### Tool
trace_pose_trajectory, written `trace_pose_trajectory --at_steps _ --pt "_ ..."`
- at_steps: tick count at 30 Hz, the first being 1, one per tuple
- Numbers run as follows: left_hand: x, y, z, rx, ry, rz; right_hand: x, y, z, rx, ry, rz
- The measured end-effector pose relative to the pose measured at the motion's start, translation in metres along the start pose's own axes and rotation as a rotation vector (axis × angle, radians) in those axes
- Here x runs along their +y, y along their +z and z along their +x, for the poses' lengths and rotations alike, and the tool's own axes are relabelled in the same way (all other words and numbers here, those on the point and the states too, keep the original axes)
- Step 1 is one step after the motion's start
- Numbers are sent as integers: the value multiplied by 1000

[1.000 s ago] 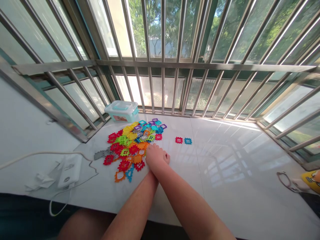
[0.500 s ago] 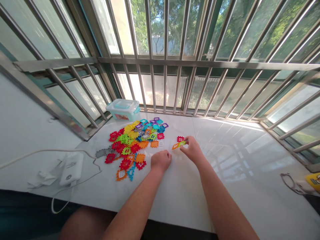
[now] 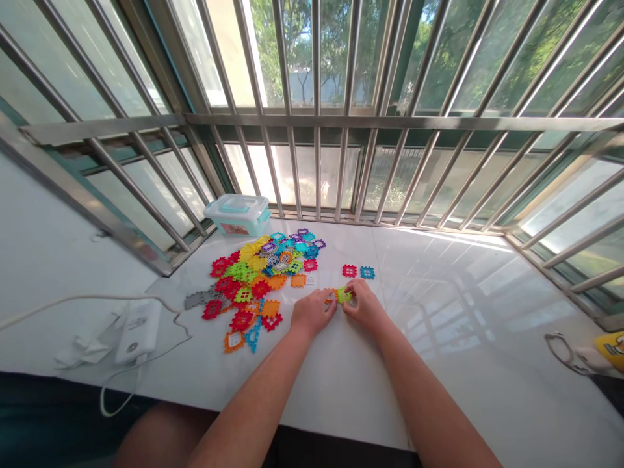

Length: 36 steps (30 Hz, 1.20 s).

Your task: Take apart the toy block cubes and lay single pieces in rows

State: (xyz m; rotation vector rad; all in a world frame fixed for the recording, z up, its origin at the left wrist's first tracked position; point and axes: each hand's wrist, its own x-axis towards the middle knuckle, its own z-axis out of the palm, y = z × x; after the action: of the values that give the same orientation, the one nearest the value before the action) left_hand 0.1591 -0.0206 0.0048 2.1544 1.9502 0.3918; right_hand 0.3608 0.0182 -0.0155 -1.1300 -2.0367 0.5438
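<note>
A small green tile [image 3: 344, 296] and an orange tile [image 3: 332, 296] meet edge to edge just above the white marble sill [image 3: 439, 364], in front of me. My right hand [image 3: 363, 305] pinches the green one at the fingertips; my left hand [image 3: 312, 313] grips the orange one the same way, knuckles resting low by the surface. Just beyond lie a single red tile [image 3: 349, 271] and a blue tile [image 3: 366, 272], side by side. To the left spreads a bright pile of tiles [image 3: 258, 279], with a pale lidded box [image 3: 237, 215] behind it against the window bars [image 3: 316, 162].

The risk, as I judge it: both grips are shallow fingertip pinches on thin plastic — uneven pressure could twist the edges apart or flick a tile away across the glossy stone.
</note>
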Motion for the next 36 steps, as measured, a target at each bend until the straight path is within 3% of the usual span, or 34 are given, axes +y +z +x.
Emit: trace_pose_trajectory --at_steps 13,18,23,27,36 --pt "2 4 4 13 -90 23 16 -17 -9 -12 59 -310" --pt "4 2 4 9 -118 -3 10 -23 -10 11 50 -371" --pt "1 -1 2 -1 -83 -59 -9 -10 -9 -108 -111 -323" --pt "-2 -5 2 -18 -74 -99 -18 3 -5 -210 -125 -312" --pt "-1 -13 2 -27 -88 -130 -15 5 0 -119 -103 -321"
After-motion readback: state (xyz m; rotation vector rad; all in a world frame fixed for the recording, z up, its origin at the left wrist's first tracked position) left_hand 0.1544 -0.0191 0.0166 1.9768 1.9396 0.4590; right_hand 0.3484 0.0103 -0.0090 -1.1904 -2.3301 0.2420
